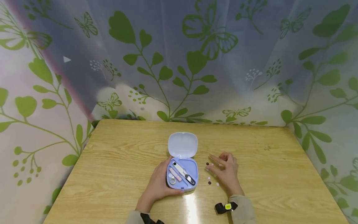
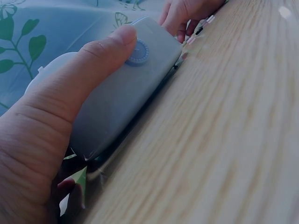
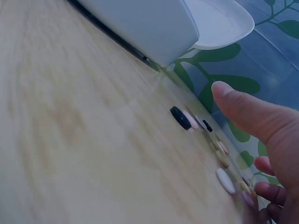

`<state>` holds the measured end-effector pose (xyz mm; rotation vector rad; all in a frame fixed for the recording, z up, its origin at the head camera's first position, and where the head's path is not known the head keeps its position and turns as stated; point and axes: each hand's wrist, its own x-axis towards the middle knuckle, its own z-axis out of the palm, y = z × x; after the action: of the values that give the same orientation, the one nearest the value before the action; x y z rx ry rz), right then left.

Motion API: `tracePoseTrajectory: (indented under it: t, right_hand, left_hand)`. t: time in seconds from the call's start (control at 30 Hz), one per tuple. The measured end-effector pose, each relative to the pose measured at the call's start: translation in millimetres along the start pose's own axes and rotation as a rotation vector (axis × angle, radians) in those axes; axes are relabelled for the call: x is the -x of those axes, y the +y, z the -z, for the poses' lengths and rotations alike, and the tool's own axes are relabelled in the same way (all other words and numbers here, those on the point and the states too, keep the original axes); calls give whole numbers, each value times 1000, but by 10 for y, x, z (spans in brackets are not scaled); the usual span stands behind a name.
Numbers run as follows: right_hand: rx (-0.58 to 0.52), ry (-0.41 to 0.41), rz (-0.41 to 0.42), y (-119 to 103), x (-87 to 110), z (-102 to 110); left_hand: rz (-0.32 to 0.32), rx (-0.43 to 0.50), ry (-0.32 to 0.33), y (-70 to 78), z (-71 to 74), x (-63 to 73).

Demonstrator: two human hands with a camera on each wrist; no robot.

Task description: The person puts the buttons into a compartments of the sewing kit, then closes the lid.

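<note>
A lilac sewing-kit-like box (image 1: 196, 168) stands on the table with its pale lid (image 1: 182, 145) tipped up at the back. My left hand (image 1: 160, 182) grips its left side, the thumb along the front near a round blue catch (image 2: 138, 52). Inside lie a white-and-black tool (image 1: 183, 173), a small pink-patterned stick (image 1: 175, 174) and a silver ring-shaped piece (image 1: 172, 180). Right of the box, small buttons are scattered, among them a black button (image 3: 180, 118) and a white button (image 3: 225, 181). Over them is my right hand (image 1: 228, 171), thumb and fingers apart; I see nothing held.
The wooden table (image 1: 117, 149) extends to both sides of the box. Behind and beside it hangs a leaf-and-butterfly patterned curtain (image 1: 173, 62). A black strap with a yellow-faced device (image 1: 228, 206) sits at the right wrist.
</note>
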<state>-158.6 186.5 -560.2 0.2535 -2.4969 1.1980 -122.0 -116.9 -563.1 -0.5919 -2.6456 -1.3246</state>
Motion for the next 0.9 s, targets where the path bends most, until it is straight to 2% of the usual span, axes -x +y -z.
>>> tracePoseTrajectory:
  t: [0.17, 0.47, 0.67, 0.9]
  right_hand:
    - [45, -22, -70, -29, -17, -12]
    - [47, -41, -182, -80, -44, -10]
    - [74, -53, -203, -100, -23, -25]
    - [86, -24, -164, -107, -23, -66]
  left_hand:
    - [-30, -16, 15, -10, -1, 3]
    - [-26, -32, 10, -17, -8, 1]
    - [-2, -16, -1, -13, -17, 10]
    - [-17, -26, 14, -37, -22, 15]
